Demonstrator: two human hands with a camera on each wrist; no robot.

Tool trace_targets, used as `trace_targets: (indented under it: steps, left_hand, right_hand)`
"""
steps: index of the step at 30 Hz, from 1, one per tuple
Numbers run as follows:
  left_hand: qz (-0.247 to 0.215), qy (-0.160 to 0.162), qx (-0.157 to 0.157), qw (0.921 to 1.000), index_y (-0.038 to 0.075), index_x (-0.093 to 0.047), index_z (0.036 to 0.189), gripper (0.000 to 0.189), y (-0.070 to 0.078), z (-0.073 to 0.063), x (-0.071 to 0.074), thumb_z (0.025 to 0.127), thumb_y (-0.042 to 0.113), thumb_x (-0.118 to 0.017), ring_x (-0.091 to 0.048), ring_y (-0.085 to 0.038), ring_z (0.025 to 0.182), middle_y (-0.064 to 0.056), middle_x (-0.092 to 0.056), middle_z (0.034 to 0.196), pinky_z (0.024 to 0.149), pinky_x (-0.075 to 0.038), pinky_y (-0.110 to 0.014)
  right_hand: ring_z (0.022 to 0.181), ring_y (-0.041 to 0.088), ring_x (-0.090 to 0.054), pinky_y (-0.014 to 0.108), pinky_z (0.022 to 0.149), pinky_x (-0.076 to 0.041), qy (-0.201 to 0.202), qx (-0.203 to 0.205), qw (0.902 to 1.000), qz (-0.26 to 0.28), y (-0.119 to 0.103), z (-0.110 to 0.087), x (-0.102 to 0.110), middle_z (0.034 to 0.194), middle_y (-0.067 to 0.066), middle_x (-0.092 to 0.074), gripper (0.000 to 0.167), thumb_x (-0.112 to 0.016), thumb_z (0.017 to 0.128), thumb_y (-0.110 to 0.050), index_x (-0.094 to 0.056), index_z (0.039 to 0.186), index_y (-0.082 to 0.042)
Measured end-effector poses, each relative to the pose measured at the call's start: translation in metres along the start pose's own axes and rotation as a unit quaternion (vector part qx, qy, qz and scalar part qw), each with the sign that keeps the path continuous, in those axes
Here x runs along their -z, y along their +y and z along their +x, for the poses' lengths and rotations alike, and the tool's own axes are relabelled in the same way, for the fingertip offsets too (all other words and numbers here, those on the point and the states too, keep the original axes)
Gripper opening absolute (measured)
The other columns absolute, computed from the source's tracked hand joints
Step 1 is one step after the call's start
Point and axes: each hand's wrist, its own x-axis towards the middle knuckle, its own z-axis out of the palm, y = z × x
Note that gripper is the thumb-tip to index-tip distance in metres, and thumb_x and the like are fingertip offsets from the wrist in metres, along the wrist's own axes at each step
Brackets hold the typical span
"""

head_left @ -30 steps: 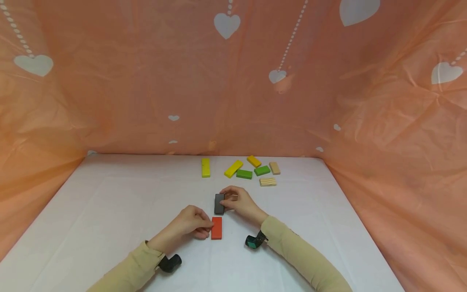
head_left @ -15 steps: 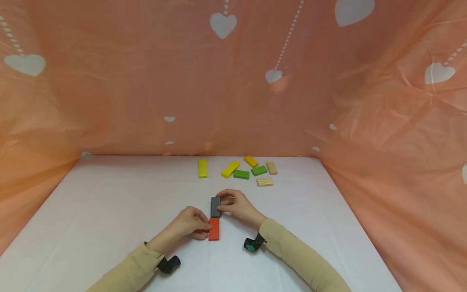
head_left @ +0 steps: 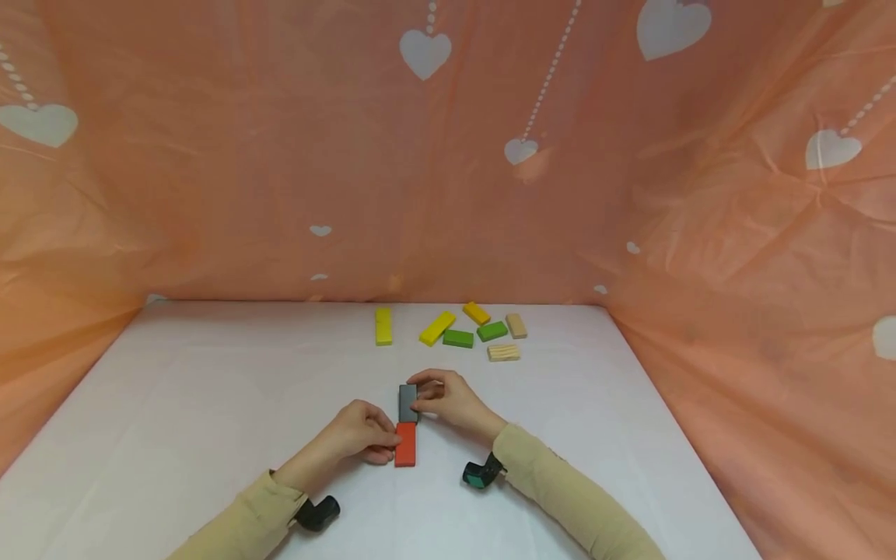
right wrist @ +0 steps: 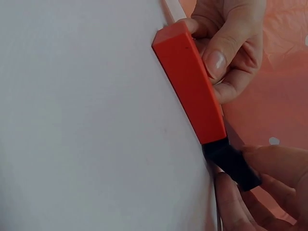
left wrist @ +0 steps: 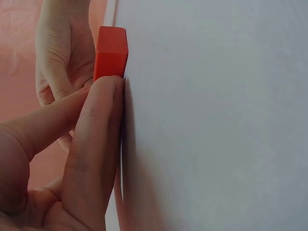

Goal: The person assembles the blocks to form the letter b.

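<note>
A flat red block (head_left: 405, 445) lies on the white table. My left hand (head_left: 358, 432) grips it from the left; the right wrist view shows the left thumb (right wrist: 217, 62) on the red block's upper face. Directly beyond it, end to end, is a dark grey block (head_left: 408, 403). My right hand (head_left: 451, 402) holds the grey block from its right side between thumb and fingers. Seen from the right wrist, the grey block (right wrist: 235, 163) meets the end of the red block (right wrist: 192, 86). In the left wrist view the red block (left wrist: 111, 53) stands past the left fingertips.
Toward the back of the table (head_left: 245, 373) lie two yellow blocks, one upright in view (head_left: 383, 327) and one slanted (head_left: 437, 328). Near them are an orange block (head_left: 477, 313), green blocks (head_left: 458, 339) and plain wooden blocks (head_left: 504, 353). An orange curtain (head_left: 350, 155) encloses the table.
My right hand has drawn the grey block toward me, closing the gap to the red block. My left hand keeps its grip on the red block. The head view has shifted slightly.
</note>
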Motion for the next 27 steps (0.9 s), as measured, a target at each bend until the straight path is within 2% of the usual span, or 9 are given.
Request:
trace_targets:
  steps: [5, 13, 27]
  left_hand:
    - [-0.003, -0.004, 0.001, 1.0000, -0.009, -0.063, 0.091, 0.018, -0.0035, -0.0023, 0.0015, 0.082, 0.001, -0.073, -0.065, -0.015, 0.057, -0.009, -0.066, 0.068, 0.057, -0.059, -0.030]
    - [-0.017, -0.008, -0.002, 0.9998, -0.010, -0.062, 0.091, 0.018, -0.0042, -0.0028, 0.0019, 0.081, 0.000, -0.073, -0.065, -0.014, 0.057, -0.009, -0.066, 0.069, 0.057, -0.060, -0.030]
    - [-0.029, -0.008, -0.001, 0.9996, -0.011, -0.061, 0.092, 0.017, -0.0009, 0.0001, 0.0008, 0.082, -0.001, -0.072, -0.066, -0.016, 0.059, -0.013, -0.069, 0.075, 0.059, -0.060, -0.031]
  right_hand:
    - [0.086, 0.013, -0.065, 0.024, 0.079, -0.054, 0.003, -0.008, 1.0000, -0.004, -0.0009, -0.0023, -0.0042, 0.102, -0.001, -0.067, 0.034, -0.073, 0.086, -0.013, -0.064, 0.118, -0.012]
    - [0.088, 0.014, -0.062, 0.023, 0.079, -0.055, 0.014, 0.008, 0.9995, -0.026, 0.0008, -0.0018, -0.0065, 0.104, 0.002, -0.065, 0.035, -0.075, 0.084, -0.011, -0.064, 0.117, -0.007]
    - [0.089, 0.014, -0.057, 0.021, 0.078, -0.053, -0.005, -0.017, 0.9985, -0.052, -0.0051, 0.0004, -0.0026, 0.106, 0.000, -0.060, 0.042, -0.076, 0.083, -0.014, -0.062, 0.121, -0.007]
